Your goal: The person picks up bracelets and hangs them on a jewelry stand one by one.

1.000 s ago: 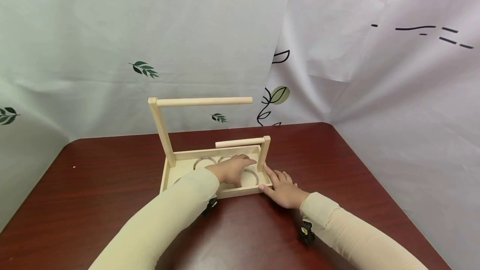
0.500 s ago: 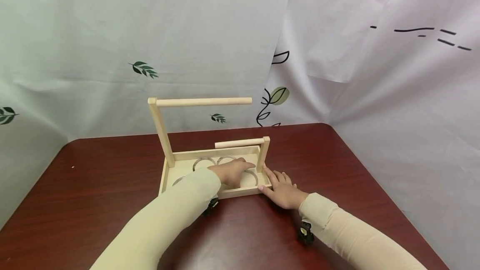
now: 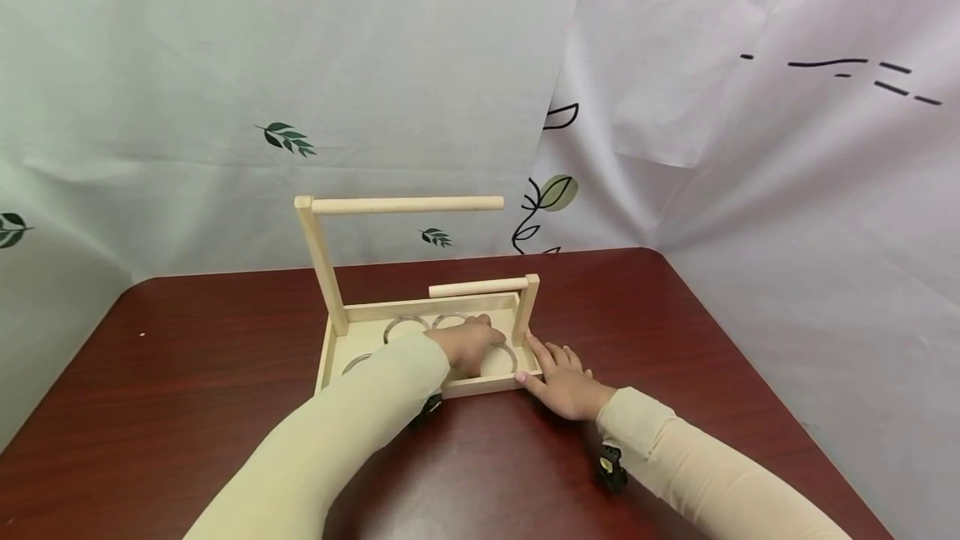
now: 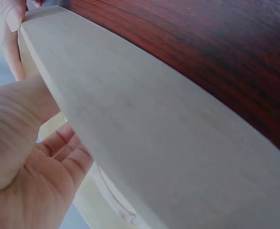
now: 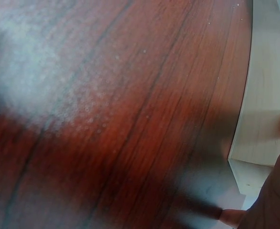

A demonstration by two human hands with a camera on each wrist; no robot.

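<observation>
A pale wooden tray (image 3: 420, 307) stands on the table, with several ring-shaped items lying flat in it, such as a ring (image 3: 406, 322) at the back and a ring (image 3: 510, 350) at the right. My left hand (image 3: 468, 344) reaches down inside the tray, among the rings. In the left wrist view the front wall (image 4: 144, 109) hides its fingertips, so whether they hold a ring cannot be made out. At the tray's front right corner my right hand (image 3: 567, 386) rests with its fingers spread, thumb on the front wall and index finger along the right side.
From the tray's left end rises a tall post (image 3: 321, 265) with a long horizontal bar (image 3: 408, 205). A shorter post (image 3: 527, 311) at the right end carries a lower bar (image 3: 478, 287). The dark red table (image 3: 187, 407) meets fabric walls (image 3: 420, 65) at the back.
Inside the tray my left hand has sunk slightly lower, its fingers tucking in a little. The right hand keeps its place at the corner, and the tray stays put.
</observation>
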